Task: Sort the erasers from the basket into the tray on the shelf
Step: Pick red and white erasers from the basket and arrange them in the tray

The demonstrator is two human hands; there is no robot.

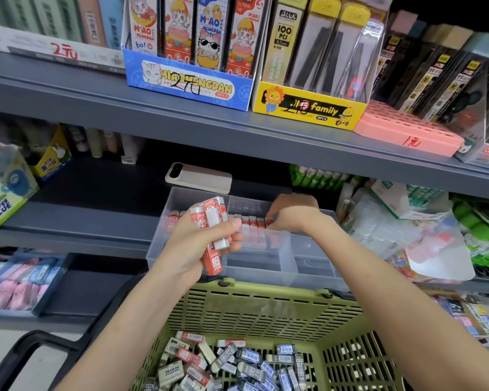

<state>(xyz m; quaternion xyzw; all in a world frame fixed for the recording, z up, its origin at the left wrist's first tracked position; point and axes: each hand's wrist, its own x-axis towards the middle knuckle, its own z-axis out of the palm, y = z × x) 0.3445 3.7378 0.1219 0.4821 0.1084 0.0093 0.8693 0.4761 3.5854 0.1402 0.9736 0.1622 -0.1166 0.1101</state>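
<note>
On the upper shelf [68, 100], a blue display box [187, 83] marked MIAOMENGDAN stands just beside a yellow display box [305, 107] marked family. A pink box [401, 128] lies just right of the yellow one. On the middle shelf [82, 221], a beige phone [198, 177] lies flat, camera side up, toward the rear. A Power Glue pack [3, 193] sits at the left edge, and green glue sticks [319, 176] lie at the rear right.

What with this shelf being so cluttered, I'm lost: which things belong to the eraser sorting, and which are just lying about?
Job:
- basket and its loose erasers
- tray and the eraser row in it
- left hand gripping red erasers
- right hand at that row

Lying about:
- phone behind the tray
- glue box
- yellow box
- pink box
</note>
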